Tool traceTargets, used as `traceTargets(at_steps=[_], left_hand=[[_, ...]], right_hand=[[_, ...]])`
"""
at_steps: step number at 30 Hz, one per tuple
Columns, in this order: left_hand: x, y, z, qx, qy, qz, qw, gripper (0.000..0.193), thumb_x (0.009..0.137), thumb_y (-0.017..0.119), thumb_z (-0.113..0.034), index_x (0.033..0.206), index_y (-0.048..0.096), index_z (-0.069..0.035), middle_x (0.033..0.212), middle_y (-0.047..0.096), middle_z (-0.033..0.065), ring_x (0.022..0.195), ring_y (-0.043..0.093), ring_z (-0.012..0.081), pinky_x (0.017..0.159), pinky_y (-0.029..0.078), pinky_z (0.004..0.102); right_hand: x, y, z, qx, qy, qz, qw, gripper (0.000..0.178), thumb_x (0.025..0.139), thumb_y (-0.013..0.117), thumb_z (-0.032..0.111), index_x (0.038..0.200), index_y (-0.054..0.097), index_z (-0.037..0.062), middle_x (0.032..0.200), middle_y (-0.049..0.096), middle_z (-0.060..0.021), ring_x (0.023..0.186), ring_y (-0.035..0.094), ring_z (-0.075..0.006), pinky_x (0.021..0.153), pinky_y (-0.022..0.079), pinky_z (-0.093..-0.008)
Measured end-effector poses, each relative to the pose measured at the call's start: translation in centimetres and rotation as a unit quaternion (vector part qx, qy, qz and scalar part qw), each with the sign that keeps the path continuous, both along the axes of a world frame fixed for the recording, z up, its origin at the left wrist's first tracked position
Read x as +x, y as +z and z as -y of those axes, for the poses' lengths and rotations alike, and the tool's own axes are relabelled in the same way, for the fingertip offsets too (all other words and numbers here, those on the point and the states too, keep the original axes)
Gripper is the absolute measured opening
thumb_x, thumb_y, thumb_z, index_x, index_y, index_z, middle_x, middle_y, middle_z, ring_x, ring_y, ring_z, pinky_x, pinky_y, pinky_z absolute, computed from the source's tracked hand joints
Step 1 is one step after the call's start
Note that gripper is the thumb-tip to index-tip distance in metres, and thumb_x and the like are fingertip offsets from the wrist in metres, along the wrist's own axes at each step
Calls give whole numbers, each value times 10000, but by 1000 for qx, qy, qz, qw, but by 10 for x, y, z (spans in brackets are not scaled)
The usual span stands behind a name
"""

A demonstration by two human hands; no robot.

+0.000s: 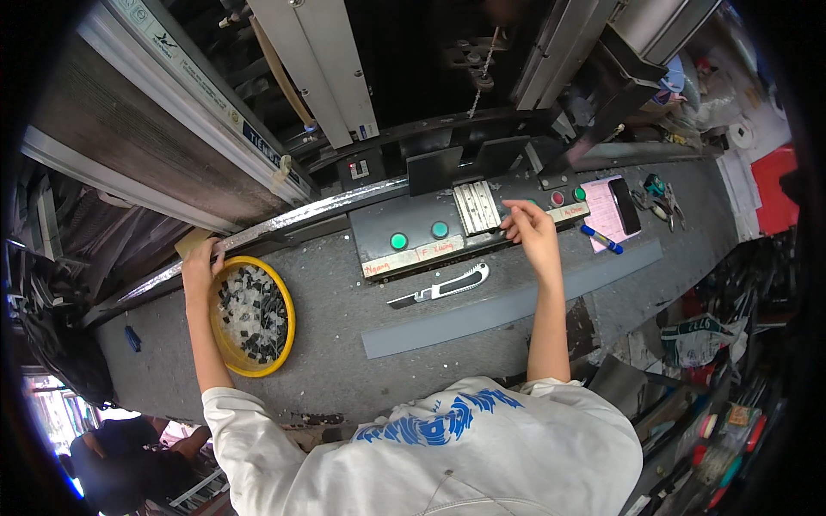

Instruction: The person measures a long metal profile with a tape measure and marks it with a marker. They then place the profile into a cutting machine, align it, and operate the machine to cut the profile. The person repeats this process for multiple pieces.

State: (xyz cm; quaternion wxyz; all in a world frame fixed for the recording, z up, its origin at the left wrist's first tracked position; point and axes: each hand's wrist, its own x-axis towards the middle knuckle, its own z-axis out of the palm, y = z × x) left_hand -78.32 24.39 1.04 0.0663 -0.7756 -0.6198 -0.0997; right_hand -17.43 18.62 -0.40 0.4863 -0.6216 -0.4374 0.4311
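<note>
My left hand is at the left, beside a yellow plastic basket filled with small black and clear pieces. Its fingers bend over the end of a long shiny metal strip, next to a tan piece; what they grip is hidden. Over the front of a dark control box, my right hand hovers with loosely bent fingers apart and nothing visible in them. Just left of those fingertips sits a ribbed silver metal block. Green buttons lie further left on the box.
A utility knife with its black blade out and a long grey flat bar lie on the grey bench. To the right are a blue marker, pink paper, a phone and pliers. Machine columns stand behind.
</note>
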Motion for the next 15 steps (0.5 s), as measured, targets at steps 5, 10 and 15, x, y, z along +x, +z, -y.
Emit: traceTargets(at_steps=[5,10,15], left_hand=[[-4,1,-2,19,-13,69,997,197,908,618,-172,1061,619,-47,1057,605,146,1020,575,348,846,456,416],[-12,-3,-11,46,27,20,998,193,932,584,-202,994,612,-21,1006,600,155,968,565,369,849,441,437],[-20,-6,-6,67,10,52,996,184,879,641,-153,995,608,-13,933,598,167,953,565,372,835,439,445]], right_hand=[[-44,7,6,93,-1,91,992,229,984,553,128,1131,675,0,794,680,-37,665,568,-72,609,446,-211],[-55,-8,-18,267,-138,217,929,314,956,508,57,1250,591,-16,1137,653,-192,980,652,-254,871,501,-348],[-15,-21,-77,134,-147,99,975,468,897,480,21,1352,491,-88,1210,633,-213,1090,614,-272,961,444,-313]])
